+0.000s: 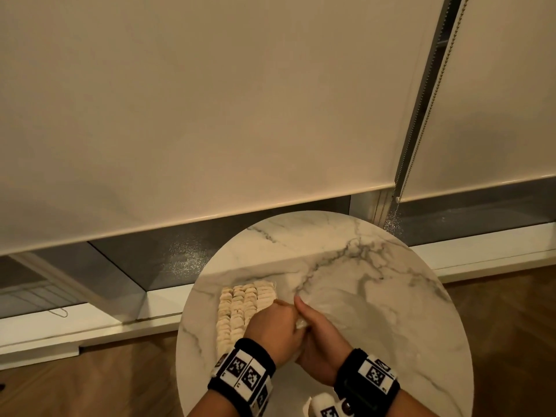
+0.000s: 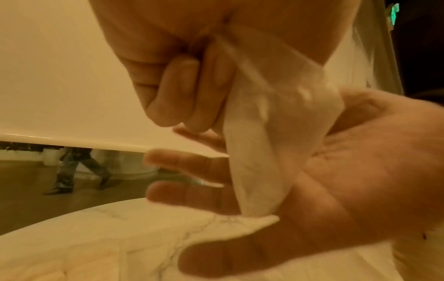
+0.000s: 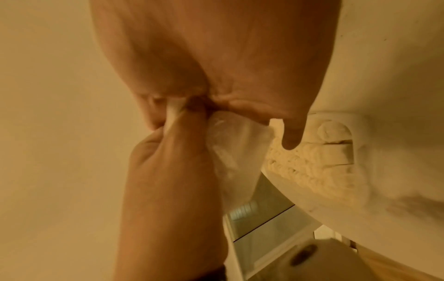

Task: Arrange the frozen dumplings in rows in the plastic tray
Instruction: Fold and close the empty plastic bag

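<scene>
Pale frozen dumplings (image 1: 240, 308) lie in several rows in the plastic tray (image 3: 355, 144) on the left part of the round marble table (image 1: 361, 281); they also show as dumplings (image 3: 312, 167) in the right wrist view. Just right of the tray my two hands meet over the table. My left hand (image 1: 279, 317) grips a crumpled clear plastic bag (image 2: 254, 152) in curled fingers (image 2: 182, 98). My right hand (image 1: 316, 329) is against it, its fingers (image 2: 187, 163) stretched out straight and the bag lying across its palm. Whether the bag holds anything is hidden.
A white marked device (image 1: 322, 404) sits at the table's near edge between my wrists. Behind the table hang a lowered roller blind (image 1: 210, 115) and a bead chain (image 1: 421, 130). Wooden floor (image 1: 90, 386) surrounds the table.
</scene>
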Available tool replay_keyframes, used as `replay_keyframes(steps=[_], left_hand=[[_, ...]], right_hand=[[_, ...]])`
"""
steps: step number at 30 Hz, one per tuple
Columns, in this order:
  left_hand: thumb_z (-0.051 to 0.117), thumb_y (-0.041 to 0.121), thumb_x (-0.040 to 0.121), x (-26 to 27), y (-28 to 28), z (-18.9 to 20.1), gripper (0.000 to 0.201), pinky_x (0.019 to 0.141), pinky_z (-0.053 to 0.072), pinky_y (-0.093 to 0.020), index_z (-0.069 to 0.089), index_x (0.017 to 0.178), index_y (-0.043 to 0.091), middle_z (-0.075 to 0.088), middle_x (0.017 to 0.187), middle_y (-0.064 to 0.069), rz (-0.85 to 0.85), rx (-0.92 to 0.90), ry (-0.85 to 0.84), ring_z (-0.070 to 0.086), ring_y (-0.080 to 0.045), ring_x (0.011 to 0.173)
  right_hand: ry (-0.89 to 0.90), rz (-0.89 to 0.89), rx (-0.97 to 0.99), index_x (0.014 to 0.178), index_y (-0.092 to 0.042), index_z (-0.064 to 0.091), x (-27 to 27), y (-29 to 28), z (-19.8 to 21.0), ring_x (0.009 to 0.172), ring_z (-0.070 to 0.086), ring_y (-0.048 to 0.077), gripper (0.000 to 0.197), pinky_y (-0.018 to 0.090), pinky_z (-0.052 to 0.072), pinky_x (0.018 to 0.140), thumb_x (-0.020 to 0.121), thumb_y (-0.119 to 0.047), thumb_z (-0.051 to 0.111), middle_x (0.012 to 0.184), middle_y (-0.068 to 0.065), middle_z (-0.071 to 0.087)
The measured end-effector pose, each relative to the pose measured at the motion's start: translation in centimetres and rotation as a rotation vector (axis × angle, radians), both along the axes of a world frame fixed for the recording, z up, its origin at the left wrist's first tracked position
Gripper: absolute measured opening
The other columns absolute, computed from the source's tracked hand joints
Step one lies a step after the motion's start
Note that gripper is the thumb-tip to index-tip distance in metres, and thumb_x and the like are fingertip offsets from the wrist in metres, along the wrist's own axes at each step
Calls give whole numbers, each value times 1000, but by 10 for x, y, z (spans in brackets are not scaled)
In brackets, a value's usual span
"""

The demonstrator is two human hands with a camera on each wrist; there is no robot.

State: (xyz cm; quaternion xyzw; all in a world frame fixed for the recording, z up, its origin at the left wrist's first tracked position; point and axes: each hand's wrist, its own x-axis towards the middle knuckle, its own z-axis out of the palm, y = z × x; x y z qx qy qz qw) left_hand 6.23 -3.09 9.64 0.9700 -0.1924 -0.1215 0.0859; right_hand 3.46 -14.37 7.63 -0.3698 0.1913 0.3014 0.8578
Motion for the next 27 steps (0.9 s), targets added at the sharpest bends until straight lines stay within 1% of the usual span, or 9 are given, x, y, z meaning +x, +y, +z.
replay_keyframes(steps=[3,5,6,8,11,14,18,23,27], left_hand=[[34,44,97,-8,-1,-3,35,71,53,-38,59,110,23,69,100,-6,-69,23,-3,66,-28,90],[32,45,100,-9,-2,-3,35,72,51,-39,56,115,25,67,103,-8,-95,70,1,66,-30,92],[32,44,101,-9,-2,-1,33,73,49,-38,55,116,26,66,106,-8,-109,95,-12,65,-31,95],[32,44,102,-9,1,3,32,72,44,-36,55,117,26,65,109,-6,-130,132,-48,64,-31,98],[27,52,103,-10,11,2,41,70,41,-36,57,108,25,65,106,-3,-132,148,-41,63,-29,96],[22,60,101,-10,25,1,51,76,44,-37,59,105,24,65,106,-1,-102,146,13,61,-26,98],[25,59,101,-7,51,2,49,75,40,-34,61,108,26,66,109,2,-51,129,33,60,-23,102],[32,60,99,0,77,-1,41,71,44,-33,59,99,29,67,99,5,29,76,81,62,-19,94],[37,56,99,9,88,-3,35,69,43,-32,59,91,30,67,94,6,71,12,116,61,-18,89]], right_hand=[[48,-87,1,99,-5,73,7,-4,-2,120,62,32,59,47,42,108,101,-52,37,125,16,67],[95,-178,80,64,-9,63,12,-10,-10,110,63,32,67,44,43,97,102,-54,31,116,17,70],[109,-201,117,57,-12,55,15,-14,-10,103,64,32,66,43,44,90,102,-53,30,106,16,72],[117,-241,140,55,-15,48,18,-22,-10,93,66,29,63,42,47,82,103,-51,31,81,11,68],[172,-315,217,55,-16,45,22,-36,-7,66,65,25,56,46,48,85,100,-49,38,52,2,46],[249,-412,349,51,-16,38,26,-56,-15,40,35,18,60,38,46,73,98,-54,40,43,-1,28],[265,-517,384,43,-17,36,29,-91,-21,43,10,13,68,28,35,51,95,-61,39,39,-2,22],[261,-595,257,40,-17,33,28,-122,-28,51,4,12,70,26,24,57,93,-63,40,45,-5,10],[246,-629,174,40,-18,33,30,-132,-31,45,5,14,71,27,23,58,95,-62,40,37,-3,19]])
